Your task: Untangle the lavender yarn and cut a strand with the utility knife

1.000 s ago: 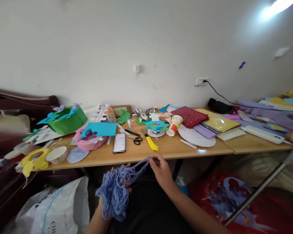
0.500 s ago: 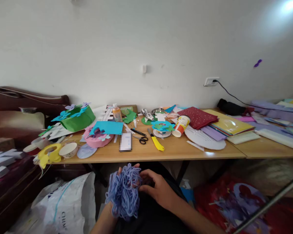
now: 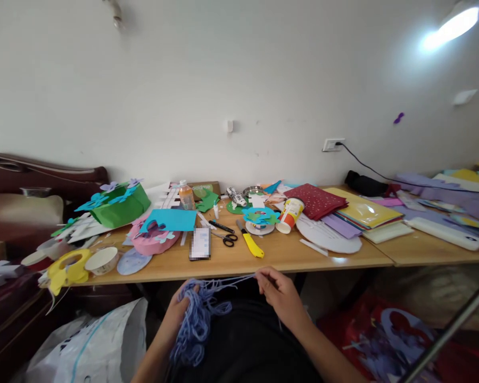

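Tangled blue yarn (image 3: 195,319) in lap, below table (image 3: 263,255) edge, gripped in left hand (image 3: 181,308). Strand now stretched taut, pinched by right hand (image 3: 281,295) drawn rightward from bundle touched half a second earlier. Yellow knife (image 3: 250,244), scissors (image 3: 227,239) beyond.

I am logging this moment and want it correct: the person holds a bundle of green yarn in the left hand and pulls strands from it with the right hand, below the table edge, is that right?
Not quite: the head view shows the yarn is lavender-blue, not green. Otherwise yes: the left hand holds the bundle, and the right hand pinches strands pulled from it, below the table edge.
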`<state>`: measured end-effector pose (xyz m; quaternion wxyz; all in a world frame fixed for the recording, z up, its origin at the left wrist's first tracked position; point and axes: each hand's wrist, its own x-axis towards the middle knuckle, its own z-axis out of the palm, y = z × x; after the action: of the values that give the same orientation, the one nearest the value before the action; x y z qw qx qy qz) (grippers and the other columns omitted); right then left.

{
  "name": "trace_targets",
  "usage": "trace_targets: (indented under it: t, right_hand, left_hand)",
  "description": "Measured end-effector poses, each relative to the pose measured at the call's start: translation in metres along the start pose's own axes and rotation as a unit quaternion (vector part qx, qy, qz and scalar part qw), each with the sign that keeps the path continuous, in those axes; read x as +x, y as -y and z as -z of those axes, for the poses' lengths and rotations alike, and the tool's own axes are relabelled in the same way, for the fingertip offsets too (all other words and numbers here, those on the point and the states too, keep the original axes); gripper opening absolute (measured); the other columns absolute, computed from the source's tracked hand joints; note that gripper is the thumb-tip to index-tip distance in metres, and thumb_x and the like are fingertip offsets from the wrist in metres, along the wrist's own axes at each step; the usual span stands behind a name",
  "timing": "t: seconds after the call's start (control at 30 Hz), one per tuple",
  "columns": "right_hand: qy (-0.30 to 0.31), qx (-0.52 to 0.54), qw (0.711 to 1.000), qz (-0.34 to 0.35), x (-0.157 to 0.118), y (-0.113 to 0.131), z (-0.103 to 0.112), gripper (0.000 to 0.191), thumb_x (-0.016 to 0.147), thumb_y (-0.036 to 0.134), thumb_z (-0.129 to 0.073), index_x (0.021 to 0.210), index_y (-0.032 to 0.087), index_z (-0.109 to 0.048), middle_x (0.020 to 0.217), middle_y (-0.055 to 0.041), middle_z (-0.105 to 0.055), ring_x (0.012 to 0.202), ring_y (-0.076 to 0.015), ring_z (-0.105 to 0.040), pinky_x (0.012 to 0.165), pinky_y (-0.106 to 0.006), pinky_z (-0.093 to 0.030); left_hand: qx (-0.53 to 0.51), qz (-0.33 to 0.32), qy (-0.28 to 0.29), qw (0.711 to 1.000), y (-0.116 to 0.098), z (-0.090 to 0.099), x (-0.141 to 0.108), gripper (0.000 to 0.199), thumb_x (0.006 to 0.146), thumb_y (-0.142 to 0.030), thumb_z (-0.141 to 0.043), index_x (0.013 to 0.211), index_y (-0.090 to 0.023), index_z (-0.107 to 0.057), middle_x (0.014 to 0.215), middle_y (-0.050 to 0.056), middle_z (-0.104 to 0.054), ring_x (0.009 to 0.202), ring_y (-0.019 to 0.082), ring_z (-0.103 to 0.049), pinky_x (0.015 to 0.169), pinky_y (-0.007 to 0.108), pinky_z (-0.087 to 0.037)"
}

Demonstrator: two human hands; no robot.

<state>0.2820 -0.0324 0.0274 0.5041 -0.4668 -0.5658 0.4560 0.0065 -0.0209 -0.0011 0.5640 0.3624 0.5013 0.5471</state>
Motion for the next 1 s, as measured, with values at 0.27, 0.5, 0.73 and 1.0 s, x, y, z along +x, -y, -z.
trace_targets:
  t: [0.27,0.5,0.73,1.0]
  right_hand:
    - [-0.187,0.063,0.979,0.051,0.012,-0.005,0.028,0.035,0.089,0.057,-0.056,0.093,0.022,-0.056,0.075,0.0003,-0.056,0.059,-0.0134,-0.046,0.053,-0.026,-0.039]
    - [-0.262,0.122,0.955,0.06,0.014,-0.012,0.037,0.032,0.089,0.055,-0.058,0.09,0.023,-0.057,0.087,-0.0002,-0.062,0.079,-0.014,-0.058,0.073,-0.027,-0.047]
    - [-0.314,0.312,0.892,0.087,0.026,0.0,0.073,0.036,0.076,0.047,-0.075,0.078,0.021,-0.049,0.067,0.0067,-0.049,0.062,-0.0082,-0.052,0.061,-0.023,-0.05]
    - [-0.249,0.248,0.936,0.036,0.023,0.012,0.092,0.037,0.071,0.047,-0.079,0.086,0.023,-0.054,0.061,0.0072,-0.046,0.05,-0.007,-0.041,0.039,-0.015,-0.032]
  left_hand:
    - [0.298,-0.131,0.099,0.94,-0.031,0.011,-0.005,0.023,0.08,-0.033,-0.064,0.097,-0.019,-0.071,0.081,0.002,-0.071,0.076,0.021,-0.063,0.072,0.027,-0.048]
    - [0.699,-0.108,0.059,0.704,-0.038,0.029,-0.003,0.053,0.083,-0.021,-0.052,0.135,-0.026,-0.058,0.126,0.011,-0.068,0.11,0.033,-0.065,0.094,0.042,-0.045]
    - [0.685,-0.106,0.074,0.717,-0.037,0.077,-0.004,0.055,0.077,-0.011,-0.047,0.129,-0.022,-0.062,0.124,0.006,-0.07,0.11,0.023,-0.066,0.098,0.032,-0.043]
    - [0.35,-0.096,-0.086,0.928,-0.051,0.089,-0.005,0.03,0.063,-0.017,-0.066,0.091,-0.022,-0.076,0.087,0.001,-0.077,0.089,0.026,-0.068,0.088,0.033,-0.049]
